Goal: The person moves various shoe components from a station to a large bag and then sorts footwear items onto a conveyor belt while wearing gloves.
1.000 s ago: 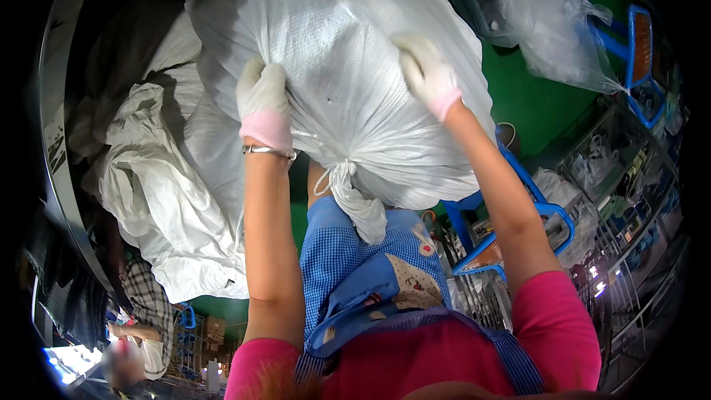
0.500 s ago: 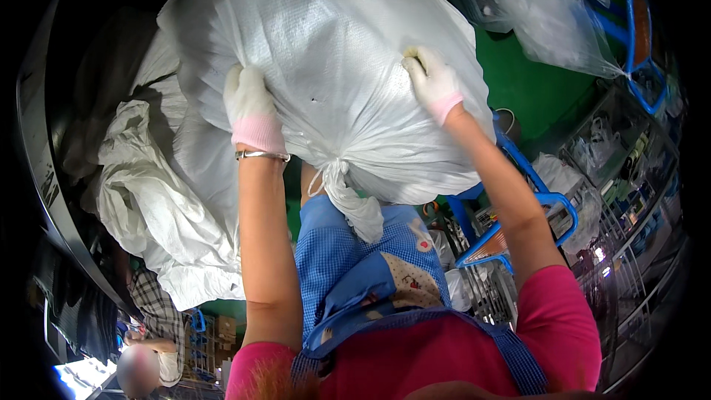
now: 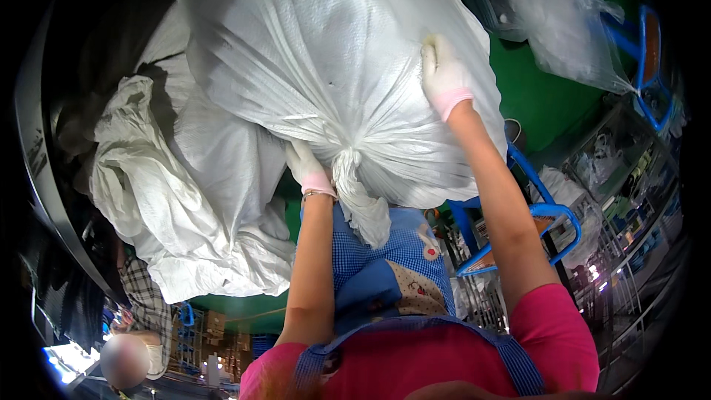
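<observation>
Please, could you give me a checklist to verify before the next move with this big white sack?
1. Neck of the big white sack tied: ok.
2. Right hand on the sack's right side: ok.
3. Left hand holding firmly: cannot tell, partly hidden at the lower edge.
4. Hands evenly placed: not ok, the left is nearer the neck.
5. Gloves on both hands: ok.
6. Gap to the white sacking at left: cannot tell, they overlap in view.

Left grip (image 3: 302, 161): white-gloved, set low, close to the body; fingers (image 3: 294, 151) partly hidden. Left forearm (image 3: 312, 252): bare, rising steeply to the wrist. Right grip (image 3: 444, 72): white-gloved, higher, farther right; fingers directed away from the body. Right forearm (image 3: 495, 178): bare, slanting up and leftward.
</observation>
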